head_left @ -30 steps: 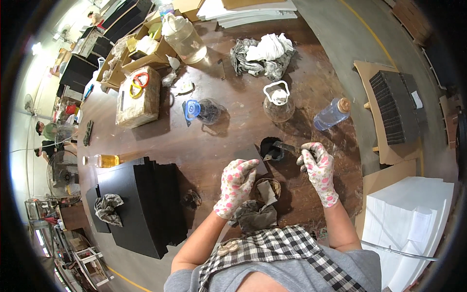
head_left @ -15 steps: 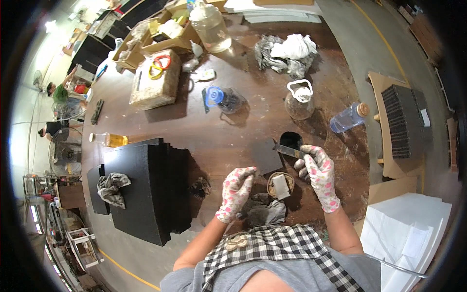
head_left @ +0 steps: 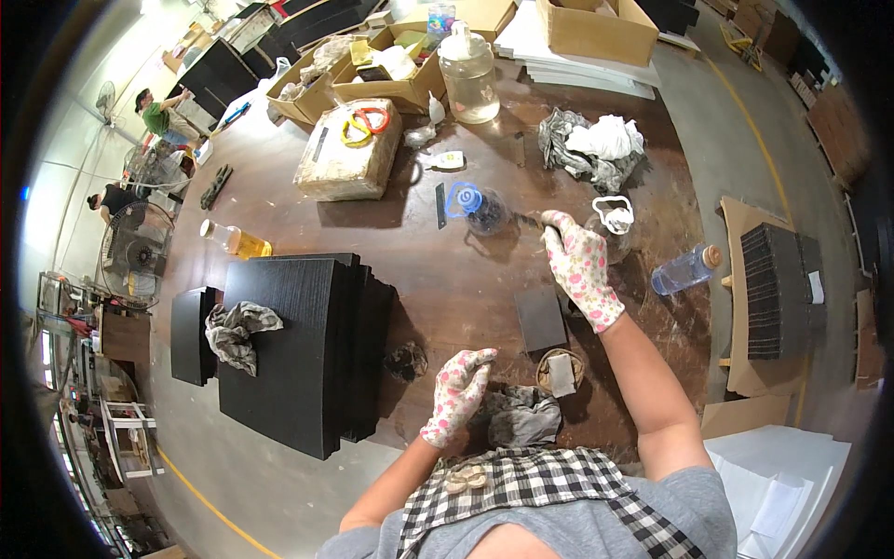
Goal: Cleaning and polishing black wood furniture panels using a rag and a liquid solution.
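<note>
My right hand (head_left: pixel 585 270), in a floral glove with dark-stained fingertips, grips a thin dark flat blade like a scraper (head_left: pixel 529 221). It reaches over the table beside a dark bottle with a blue cap and handle (head_left: pixel 486 216). My left hand (head_left: pixel 460 395), in a matching glove, hovers near the table's front edge with fingers curled together; whatever they may hold is hidden. Between the hands lie a dark grey flat piece (head_left: pixel 541 317) and a small round container (head_left: pixel 544 382) with a pale block (head_left: pixel 562 375) in it. A grey stained rag (head_left: pixel 523 416) lies near my apron.
Stacked black panels (head_left: pixel 279 354) with a rag (head_left: pixel 240 334) stand left, near a bottle of yellow liquid (head_left: pixel 250 245). A white-handled jar (head_left: pixel 615 228) and corked blue bottle (head_left: pixel 686 270) stand right. Behind are a wrapped block (head_left: pixel 349 158), cloths (head_left: pixel 591 154) and a large clear jug (head_left: pixel 470 84).
My right hand has moved forward with the dark blade, from beside the black pot toward the blue-capped bottle. My left hand stays nearly in place. The whole view has shifted.
</note>
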`<state>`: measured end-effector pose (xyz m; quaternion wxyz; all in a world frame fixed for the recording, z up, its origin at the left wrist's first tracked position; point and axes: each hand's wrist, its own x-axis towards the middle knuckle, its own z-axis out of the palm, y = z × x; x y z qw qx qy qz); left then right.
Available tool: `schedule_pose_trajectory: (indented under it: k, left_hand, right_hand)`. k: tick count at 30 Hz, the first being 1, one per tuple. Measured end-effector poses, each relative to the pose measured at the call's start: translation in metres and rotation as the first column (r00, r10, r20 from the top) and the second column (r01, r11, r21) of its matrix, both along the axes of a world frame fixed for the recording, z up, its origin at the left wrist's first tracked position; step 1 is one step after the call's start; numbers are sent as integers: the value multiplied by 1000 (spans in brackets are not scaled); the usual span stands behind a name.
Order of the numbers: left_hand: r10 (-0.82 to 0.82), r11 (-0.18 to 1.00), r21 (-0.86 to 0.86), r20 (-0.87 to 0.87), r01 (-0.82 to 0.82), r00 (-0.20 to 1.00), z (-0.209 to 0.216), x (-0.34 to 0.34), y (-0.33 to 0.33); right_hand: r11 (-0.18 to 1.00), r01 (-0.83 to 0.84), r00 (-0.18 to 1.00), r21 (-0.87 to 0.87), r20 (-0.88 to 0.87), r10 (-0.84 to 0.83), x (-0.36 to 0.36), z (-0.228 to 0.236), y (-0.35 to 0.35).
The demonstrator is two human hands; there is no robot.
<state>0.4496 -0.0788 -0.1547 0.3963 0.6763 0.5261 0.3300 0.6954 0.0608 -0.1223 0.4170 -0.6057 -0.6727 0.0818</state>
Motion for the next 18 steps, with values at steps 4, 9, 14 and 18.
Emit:
schedule_pose_trajectory:
  k: [4, 9, 14, 18]
  left_hand:
    - [-20, 1000, -6, 33, 20, 999, -2, 0, -3]
    - [-14, 1000, 12, 74, 13, 997, -2, 1, -5]
    - [6, 999, 37, 57, -8, 998, -3, -8, -11]
    - [8, 1000, 1, 53, -8, 999, -3, -4, -1]
  right_hand:
    - [985, -53, 994, 165, 104, 37, -13, 7, 41]
    - [983, -38, 942, -180, 322, 96, -27, 6, 67]
    - [987, -103, 983, -122, 138, 120, 13, 21, 17]
    - [965, -71, 989, -254, 108, 101, 57, 43, -49]
